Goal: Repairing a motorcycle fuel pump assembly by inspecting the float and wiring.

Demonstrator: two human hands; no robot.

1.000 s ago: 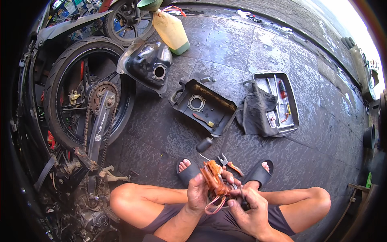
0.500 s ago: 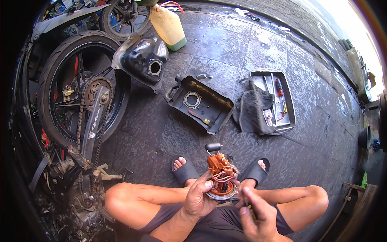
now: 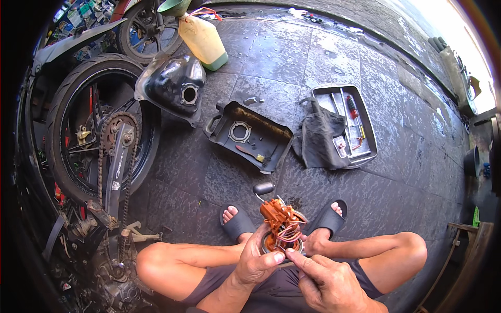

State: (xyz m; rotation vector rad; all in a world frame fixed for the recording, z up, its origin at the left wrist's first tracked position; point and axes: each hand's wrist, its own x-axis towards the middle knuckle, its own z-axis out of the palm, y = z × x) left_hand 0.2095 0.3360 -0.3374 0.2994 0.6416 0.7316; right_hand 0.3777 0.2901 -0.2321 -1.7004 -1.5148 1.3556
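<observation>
My left hand (image 3: 255,261) is wrapped round the rim of a fuel pump (image 3: 282,221), which has an orange plastic body, looping wires and a round base. A dark float (image 3: 264,188) sticks out from its upper end on a thin wire arm. Over the near edge of the base, my right hand (image 3: 334,281) rests its index fingertip by the wires. Its other fingers are curled in, and whatever they hold is hidden.
Ahead lies a black plastic tray (image 3: 271,136) with a metal ring (image 3: 240,132) and a brush (image 3: 250,153). Right of it are a toolbox lid (image 3: 372,130) and a dark cloth (image 3: 321,138). A fuel tank (image 3: 172,78), a jug (image 3: 201,39) and a motorcycle wheel (image 3: 62,104) stand left.
My right hand has moved left and up onto the pump's base; the yellowish thing visible in it before is now out of sight. The pump has tipped slightly toward me.
</observation>
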